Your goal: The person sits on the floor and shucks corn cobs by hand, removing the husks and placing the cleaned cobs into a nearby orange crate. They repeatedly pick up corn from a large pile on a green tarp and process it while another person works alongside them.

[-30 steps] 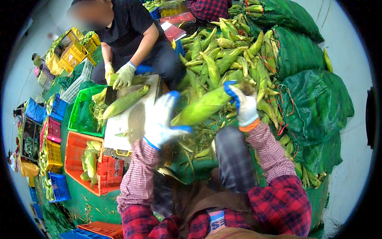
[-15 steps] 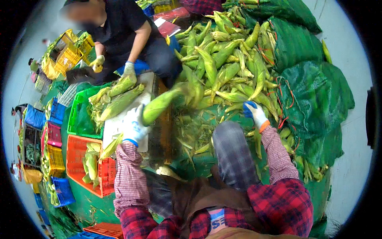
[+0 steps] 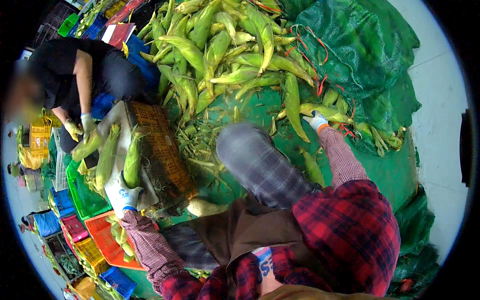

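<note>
Looks to be at laying out ears: with the left hand [image 3: 122, 194], pinches an ear of corn [image 3: 132, 159] by its lower end between thumb and fingers, along the right edge of the white board [image 3: 147, 184], just beside a second ear [image 3: 106, 157]. Likely calls for loosening that pinch and bringing over the next ear [image 3: 334, 114]. Past the board's right edge, falls away down the orange crate wall [image 3: 160, 142], then opens toward the raised knee [image 3: 245, 150]. With the right hand [image 3: 315, 121], touches that next ear on the green sheet [image 3: 375, 167]; cannot tell whether closed on it. Leaves room rightward along the sheet. At the board's far-left corner, turns tight beside a co-worker's gloved hands [image 3: 87, 123]. Farther off, stops against the corn pile [image 3: 187, 50] and green sacks [image 3: 355, 55].
</note>
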Demonstrator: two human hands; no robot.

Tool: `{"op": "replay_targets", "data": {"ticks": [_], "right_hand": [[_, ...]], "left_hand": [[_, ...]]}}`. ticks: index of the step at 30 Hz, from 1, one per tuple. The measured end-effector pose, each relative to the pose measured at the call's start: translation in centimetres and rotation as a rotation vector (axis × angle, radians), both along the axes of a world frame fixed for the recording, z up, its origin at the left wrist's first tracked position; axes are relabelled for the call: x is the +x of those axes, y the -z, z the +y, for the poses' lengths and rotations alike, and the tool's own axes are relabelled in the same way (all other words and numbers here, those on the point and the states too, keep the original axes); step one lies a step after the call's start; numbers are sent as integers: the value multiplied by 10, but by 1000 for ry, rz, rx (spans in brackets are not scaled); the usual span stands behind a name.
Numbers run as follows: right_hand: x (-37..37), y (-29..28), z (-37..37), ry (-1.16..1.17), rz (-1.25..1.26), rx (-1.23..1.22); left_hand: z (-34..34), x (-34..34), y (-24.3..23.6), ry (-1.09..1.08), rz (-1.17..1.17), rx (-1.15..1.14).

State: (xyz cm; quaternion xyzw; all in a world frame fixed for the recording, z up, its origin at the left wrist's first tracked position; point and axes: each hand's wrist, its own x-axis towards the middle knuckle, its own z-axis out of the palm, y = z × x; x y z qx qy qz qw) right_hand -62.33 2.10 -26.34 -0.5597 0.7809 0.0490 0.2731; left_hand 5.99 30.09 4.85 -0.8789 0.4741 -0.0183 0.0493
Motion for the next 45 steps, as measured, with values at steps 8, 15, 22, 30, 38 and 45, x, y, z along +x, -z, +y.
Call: {"op": "replay_targets", "data": {"ticks": [8,15,22,30,38,45], "right_hand": [[8,90,-22,-36,-398,39],[85,49,-3,-274,-497,42],[83,-21,90,-397,-340,229],[62,-5,99,-334,-65,342],[193,50,36,-658,-218,268],[178,63,37,-779,-1,247]], "left_hand": [[-17,-7,6,-35,168,-30],[7,22,12,-134,253,-8],[34,59,53,-198,202,3],[23,42,40,-166,93,43],[26,44,46,-184,152,-24],[23,39,45,-210,107,7]]}}
